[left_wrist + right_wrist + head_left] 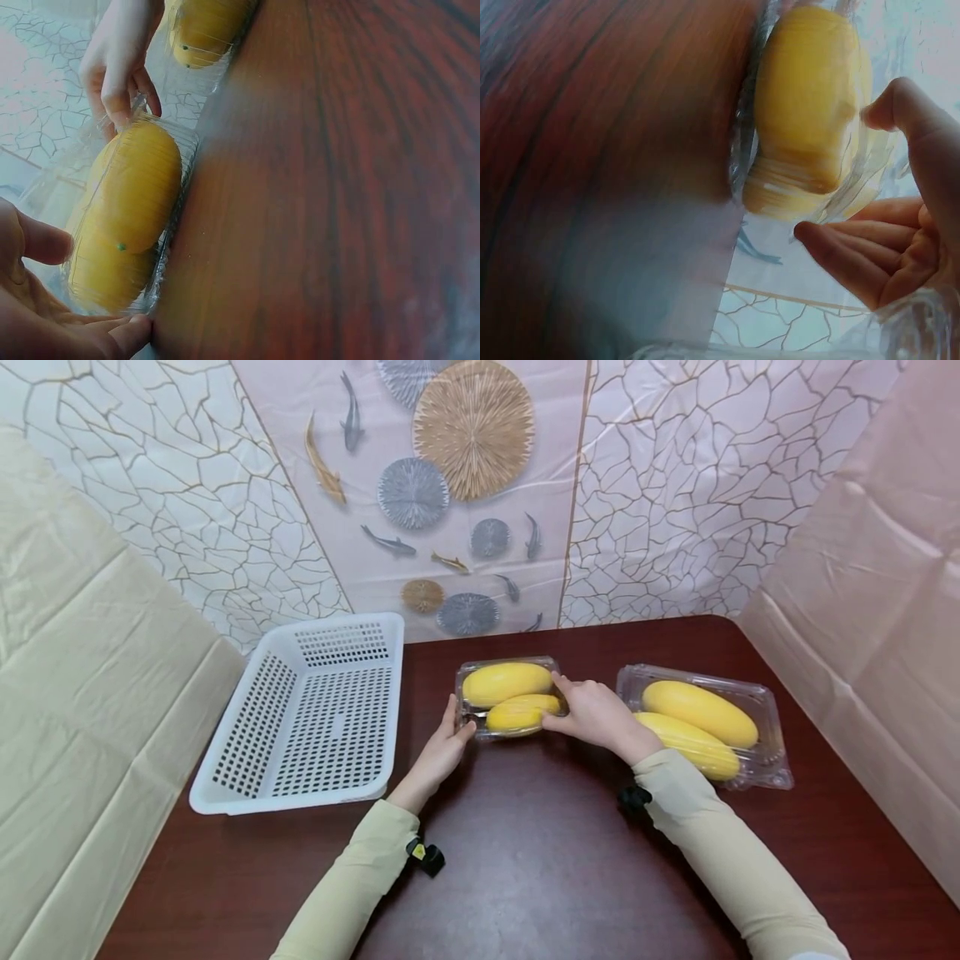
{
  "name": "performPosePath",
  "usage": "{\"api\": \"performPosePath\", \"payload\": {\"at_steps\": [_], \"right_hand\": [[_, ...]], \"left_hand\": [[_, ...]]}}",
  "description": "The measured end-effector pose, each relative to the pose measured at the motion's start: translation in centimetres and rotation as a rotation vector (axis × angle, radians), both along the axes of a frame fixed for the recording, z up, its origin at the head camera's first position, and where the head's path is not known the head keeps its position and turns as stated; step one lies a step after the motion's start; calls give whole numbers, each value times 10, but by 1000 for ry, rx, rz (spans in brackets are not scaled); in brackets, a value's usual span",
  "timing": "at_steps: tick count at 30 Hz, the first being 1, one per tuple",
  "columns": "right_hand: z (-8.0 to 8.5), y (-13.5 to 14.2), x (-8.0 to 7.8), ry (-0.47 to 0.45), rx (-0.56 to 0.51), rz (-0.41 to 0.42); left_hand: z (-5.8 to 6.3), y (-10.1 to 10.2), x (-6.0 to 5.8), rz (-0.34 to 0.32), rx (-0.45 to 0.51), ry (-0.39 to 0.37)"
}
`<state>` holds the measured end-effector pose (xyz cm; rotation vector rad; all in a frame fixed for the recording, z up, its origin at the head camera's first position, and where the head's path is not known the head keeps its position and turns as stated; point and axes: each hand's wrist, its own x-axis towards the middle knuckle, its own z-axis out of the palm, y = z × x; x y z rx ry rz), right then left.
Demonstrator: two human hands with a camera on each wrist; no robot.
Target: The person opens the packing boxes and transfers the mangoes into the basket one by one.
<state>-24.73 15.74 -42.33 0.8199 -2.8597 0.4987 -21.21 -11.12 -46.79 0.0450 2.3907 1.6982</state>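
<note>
A clear plastic clamshell box (480, 735) with two yellow oval fruits (504, 683) sits on the table's far middle. My left hand (437, 758) grips its left end, thumb on the upper edge and fingers at the lower side in the left wrist view. At the right end my right hand (600, 717) pinches the box's edge between thumb and fingers. The right wrist view shows the fruit (810, 90) through the clear plastic. Whether the lid is latched I cannot tell.
To the right, partly behind my right wrist, lies a second clear box (765, 756) with two larger-looking yellow fruits (701, 714). A white perforated basket (392, 718) stands on the left. The dark red table (517, 860) meets patterned cloth (652, 527) at the back.
</note>
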Motion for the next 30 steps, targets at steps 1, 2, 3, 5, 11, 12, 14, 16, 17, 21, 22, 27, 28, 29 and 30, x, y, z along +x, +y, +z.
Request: {"api": "performPosePath", "payload": {"at_steps": [1, 2, 3, 5, 11, 12, 14, 16, 17, 21, 22, 27, 28, 29, 30], "right_hand": [[-1, 0, -1, 19, -1, 10], [-1, 1, -1, 39, 1, 20], [-2, 2, -1, 53, 2, 29], [-2, 3, -2, 68, 6, 47], [4, 11, -3, -9, -59, 69], [5, 13, -3, -30, -75, 71], [8, 15, -3, -66, -90, 81], [10, 15, -4, -84, -84, 92], [11, 15, -4, -92, -81, 95], [11, 15, -4, -110, -67, 86], [11, 16, -3, -114, -68, 80], [14, 17, -2, -159, -128, 33], [15, 17, -1, -170, -144, 24], [16, 17, -2, -180, -162, 16], [17, 17, -2, -190, -178, 10]], "left_hand": [[0, 0, 0, 1, 2, 0], [0, 0, 0, 2, 5, 1], [0, -1, 0, 1, 6, 1], [0, -1, 0, -4, 9, 0], [1, -4, 1, -15, 38, -24], [2, -4, 1, -15, 44, -27], [2, -5, 1, -13, 54, -23], [2, -5, 0, -13, 54, -24], [2, -5, 0, -14, 55, -22], [1, -5, 0, -15, 60, -26], [1, -4, 1, -16, 61, -25], [1, -4, 1, -19, 41, -23], [1, -4, 2, -19, 32, -24], [1, -5, 2, -21, 26, -24], [1, -5, 2, -21, 19, -26]]}}
